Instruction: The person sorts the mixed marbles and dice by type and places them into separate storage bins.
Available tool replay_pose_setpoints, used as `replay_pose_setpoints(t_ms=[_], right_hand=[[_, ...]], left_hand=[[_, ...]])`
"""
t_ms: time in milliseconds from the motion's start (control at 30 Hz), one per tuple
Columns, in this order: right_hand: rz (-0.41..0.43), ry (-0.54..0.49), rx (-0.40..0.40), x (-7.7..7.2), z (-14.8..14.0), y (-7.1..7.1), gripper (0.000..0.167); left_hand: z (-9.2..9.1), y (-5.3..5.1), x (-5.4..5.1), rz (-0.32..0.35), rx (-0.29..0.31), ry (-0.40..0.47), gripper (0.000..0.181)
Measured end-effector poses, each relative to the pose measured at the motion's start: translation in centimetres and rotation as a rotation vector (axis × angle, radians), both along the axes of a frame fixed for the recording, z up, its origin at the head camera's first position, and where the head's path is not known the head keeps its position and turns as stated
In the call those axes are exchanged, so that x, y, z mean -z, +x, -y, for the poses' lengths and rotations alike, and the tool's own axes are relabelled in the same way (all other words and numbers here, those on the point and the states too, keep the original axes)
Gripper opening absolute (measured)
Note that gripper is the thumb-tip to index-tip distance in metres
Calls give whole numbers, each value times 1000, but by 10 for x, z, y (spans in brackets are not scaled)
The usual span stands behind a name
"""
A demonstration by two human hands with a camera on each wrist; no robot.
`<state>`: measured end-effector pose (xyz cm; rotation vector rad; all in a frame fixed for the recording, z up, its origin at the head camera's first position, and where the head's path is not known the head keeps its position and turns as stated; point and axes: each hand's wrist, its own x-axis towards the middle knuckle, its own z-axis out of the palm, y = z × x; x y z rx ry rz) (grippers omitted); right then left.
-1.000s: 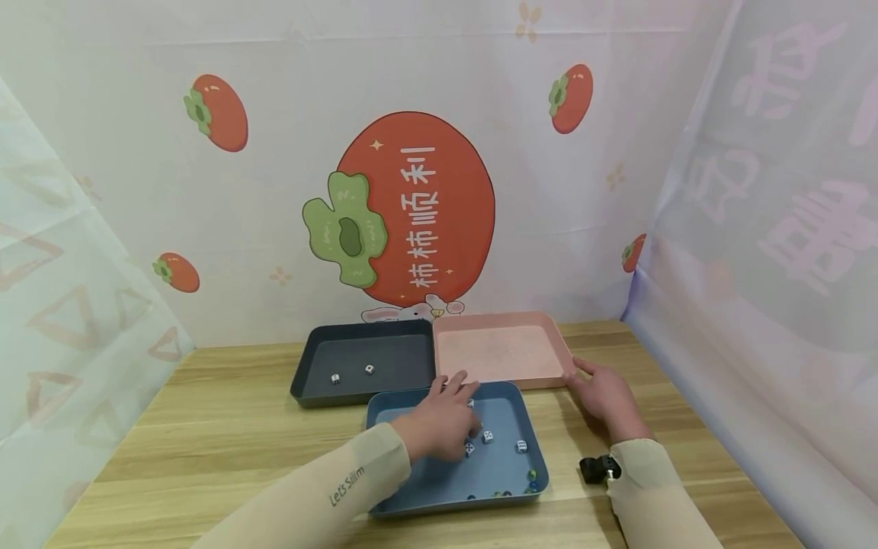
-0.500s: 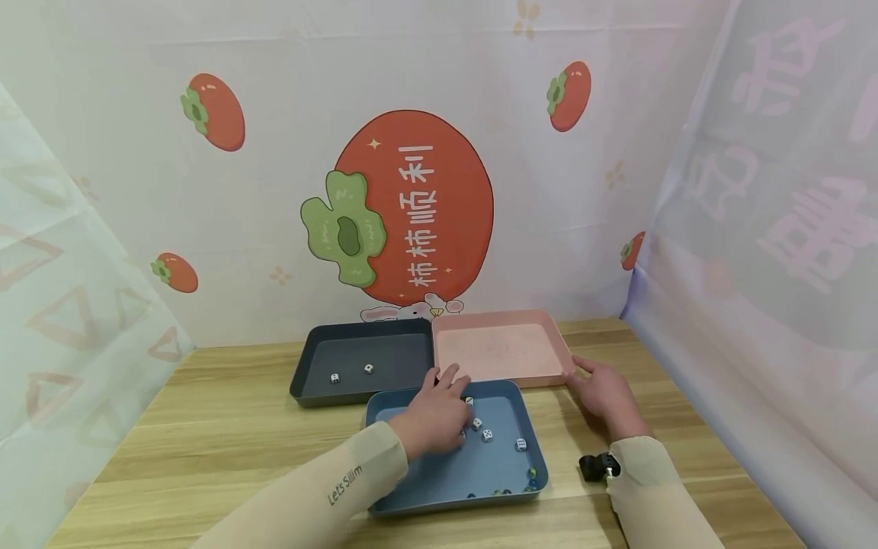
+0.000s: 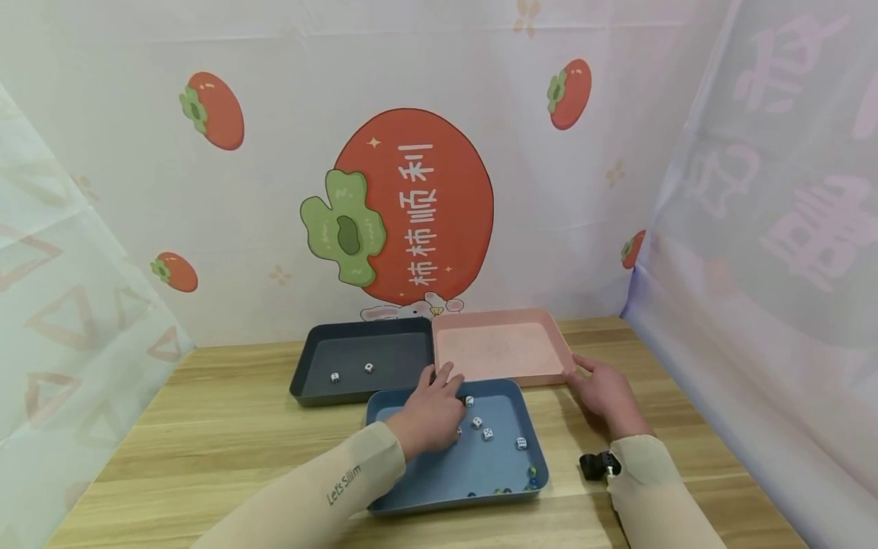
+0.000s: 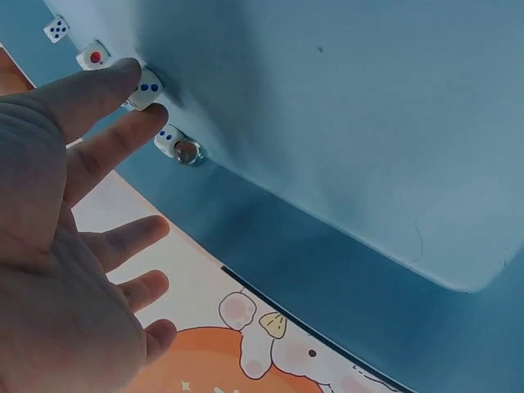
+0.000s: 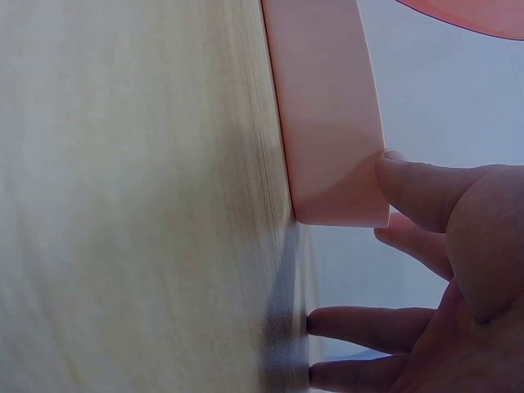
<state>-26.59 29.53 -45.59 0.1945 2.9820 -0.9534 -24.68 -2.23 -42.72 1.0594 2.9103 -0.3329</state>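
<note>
Though between fingers [image 4: 115, 147], die [image 4: 150, 89] visible (partly)

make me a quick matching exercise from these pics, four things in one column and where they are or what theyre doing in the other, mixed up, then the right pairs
Column 1
1. left hand
2. right hand
3. dark tray
4. blue tray

Column 2
A. nearest the viewer, with marbles in it
B. touching a corner of the pink tray
C. behind and to the left, with exactly two dice in it
D. pinching a die between thumb and index finger

Right pairs
1-D
2-B
3-C
4-A
</note>
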Motion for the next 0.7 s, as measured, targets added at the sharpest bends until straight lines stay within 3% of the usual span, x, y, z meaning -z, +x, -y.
replay_pose_setpoints(t_ms=[233,500,700], right_hand=[[-7,0,-3,-1,0,-1,58],[-8,0,5,-2,1,0,57],[-4,-11,9,1,0,0,58]], left_hand=[[1,2,2,28,3,34,6],[4,-1,0,63,-1,97,15],[6,-4,-5,118,-14,175,7]])
